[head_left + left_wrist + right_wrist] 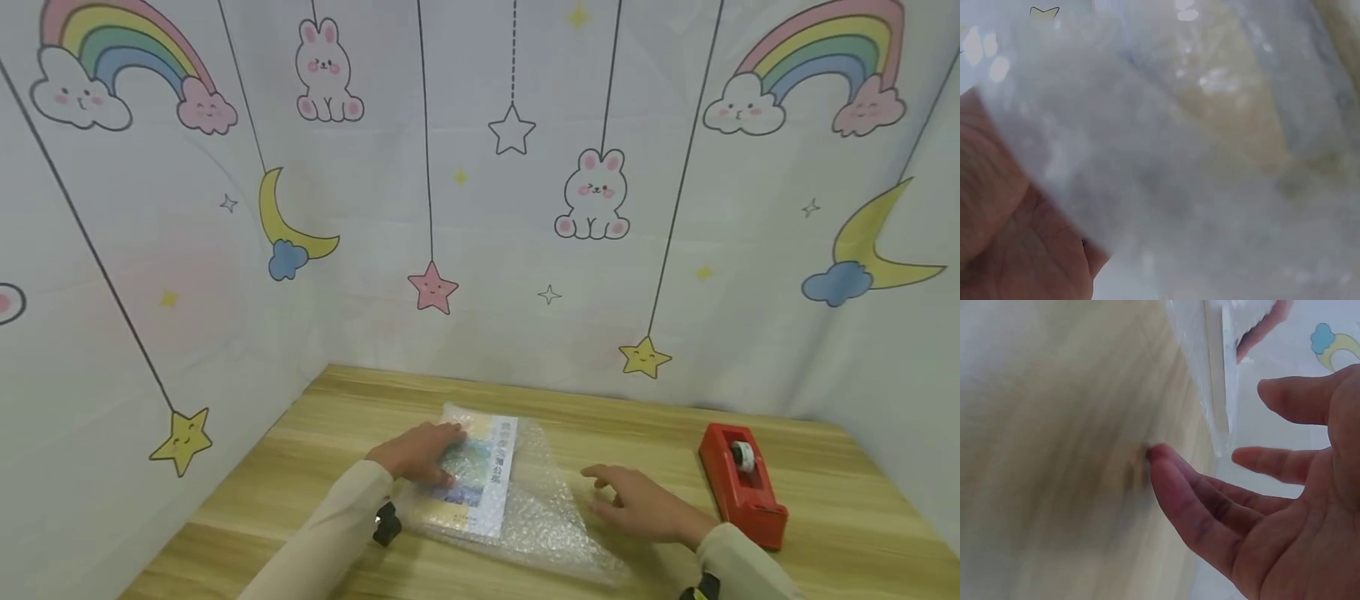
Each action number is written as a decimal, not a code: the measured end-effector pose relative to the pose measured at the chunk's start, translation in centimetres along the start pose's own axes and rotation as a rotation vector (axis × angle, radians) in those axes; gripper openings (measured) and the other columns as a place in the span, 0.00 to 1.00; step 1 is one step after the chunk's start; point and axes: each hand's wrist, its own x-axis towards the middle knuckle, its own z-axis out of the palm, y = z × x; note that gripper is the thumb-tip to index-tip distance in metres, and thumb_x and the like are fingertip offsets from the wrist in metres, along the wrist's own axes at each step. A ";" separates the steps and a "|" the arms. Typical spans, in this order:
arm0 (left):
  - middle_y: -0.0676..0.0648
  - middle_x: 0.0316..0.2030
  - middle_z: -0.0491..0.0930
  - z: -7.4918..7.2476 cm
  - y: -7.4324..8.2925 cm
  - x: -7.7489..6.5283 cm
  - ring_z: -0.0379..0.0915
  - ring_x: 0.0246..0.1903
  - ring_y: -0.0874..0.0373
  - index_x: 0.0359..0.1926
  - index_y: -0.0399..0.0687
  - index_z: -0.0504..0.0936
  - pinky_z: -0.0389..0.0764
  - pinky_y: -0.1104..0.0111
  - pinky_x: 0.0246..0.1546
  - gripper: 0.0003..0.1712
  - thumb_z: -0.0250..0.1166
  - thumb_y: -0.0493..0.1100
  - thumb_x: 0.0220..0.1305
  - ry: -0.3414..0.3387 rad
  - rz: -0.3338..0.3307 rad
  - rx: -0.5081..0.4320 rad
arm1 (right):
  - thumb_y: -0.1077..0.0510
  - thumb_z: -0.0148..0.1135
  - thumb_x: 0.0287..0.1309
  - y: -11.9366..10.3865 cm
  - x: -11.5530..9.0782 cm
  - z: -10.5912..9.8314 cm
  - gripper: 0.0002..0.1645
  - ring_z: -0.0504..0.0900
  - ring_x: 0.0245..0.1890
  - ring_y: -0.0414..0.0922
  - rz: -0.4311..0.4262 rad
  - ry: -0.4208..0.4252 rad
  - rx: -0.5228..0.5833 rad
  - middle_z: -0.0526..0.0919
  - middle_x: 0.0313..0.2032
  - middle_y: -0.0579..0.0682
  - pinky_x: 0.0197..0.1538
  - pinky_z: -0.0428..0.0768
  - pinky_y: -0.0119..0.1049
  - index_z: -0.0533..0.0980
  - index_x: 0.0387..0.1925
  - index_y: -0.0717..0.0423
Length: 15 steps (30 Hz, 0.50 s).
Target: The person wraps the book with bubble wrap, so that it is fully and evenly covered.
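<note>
A book point(491, 475) with a white strip and a colourful cover lies on a sheet of bubble wrap point(551, 508), and clear wrap also covers its left part. My left hand point(423, 452) rests over the left side of the wrapped book, thumb and fingers spread apart. In the left wrist view the bubble wrap point(1166, 162) fills most of the picture and hides the fingers, leaving part of the palm point(1016, 212) showing. My right hand point(637, 504) hovers just right of the wrap with fingers loosely bent and nothing in them. The right wrist view shows its fingers point(1197, 512) apart.
A red tape dispenser point(742, 487) with a tape roll point(743, 457) stands to the right of my right hand. The wooden table point(360, 400) meets a white curtain point(480, 333) printed with rabbits, stars and rainbows at the back and sides.
</note>
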 end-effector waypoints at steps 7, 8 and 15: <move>0.41 0.71 0.70 -0.2 0.2 -0.1 0.64 0.71 0.40 0.69 0.42 0.71 0.66 0.49 0.73 0.42 0.77 0.46 0.55 0.009 -0.013 -0.023 | 0.51 0.56 0.72 0.2 -3.5 1.8 0.40 0.83 0.43 0.46 0.239 -0.058 0.562 0.82 0.48 0.57 0.46 0.86 0.44 0.56 0.69 0.78; 0.41 0.70 0.70 -0.2 0.2 -0.1 0.65 0.71 0.40 0.69 0.42 0.71 0.66 0.49 0.73 0.42 0.77 0.46 0.55 0.010 -0.010 -0.028 | 0.49 0.56 0.72 0.4 -3.8 2.1 0.41 0.83 0.45 0.47 0.289 -0.062 0.626 0.83 0.48 0.57 0.49 0.86 0.46 0.57 0.68 0.78; 0.41 0.70 0.71 0.2 0.6 -0.1 0.66 0.70 0.40 0.69 0.41 0.71 0.67 0.50 0.72 0.43 0.77 0.47 0.55 -0.004 0.013 -0.027 | 0.42 0.59 0.68 0.5 -5.1 3.4 0.36 0.85 0.43 0.45 0.444 -0.093 0.572 0.87 0.46 0.52 0.48 0.87 0.44 0.73 0.60 0.69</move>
